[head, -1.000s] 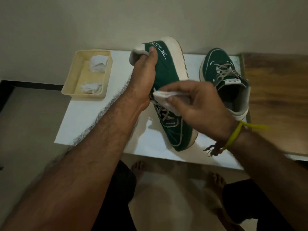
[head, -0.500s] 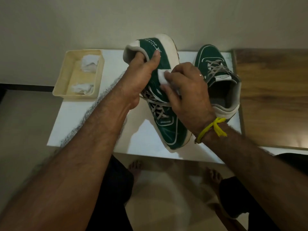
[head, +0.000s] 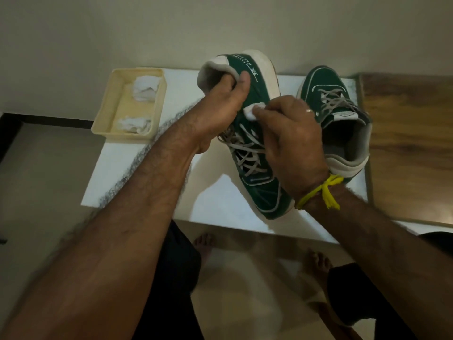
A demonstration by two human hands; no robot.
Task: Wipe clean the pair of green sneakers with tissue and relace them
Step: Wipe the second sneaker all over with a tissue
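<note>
— How is the tilted sneaker [head: 247, 133] held over the table [head: 152, 173]?
— Its heel collar is gripped by left hand [head: 220, 106]; tissue [head: 252, 111] is pinched in right hand [head: 289, 138] fingers against it
— Any writing?
— White heel lettering is seen, unreadable

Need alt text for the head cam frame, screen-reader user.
A left hand grips the heel collar of a green sneaker tilted on a white table, while the right hand presses a tissue to its side. The second sneaker stands to the right; a cream tray of crumpled tissues sits to the left.
</note>
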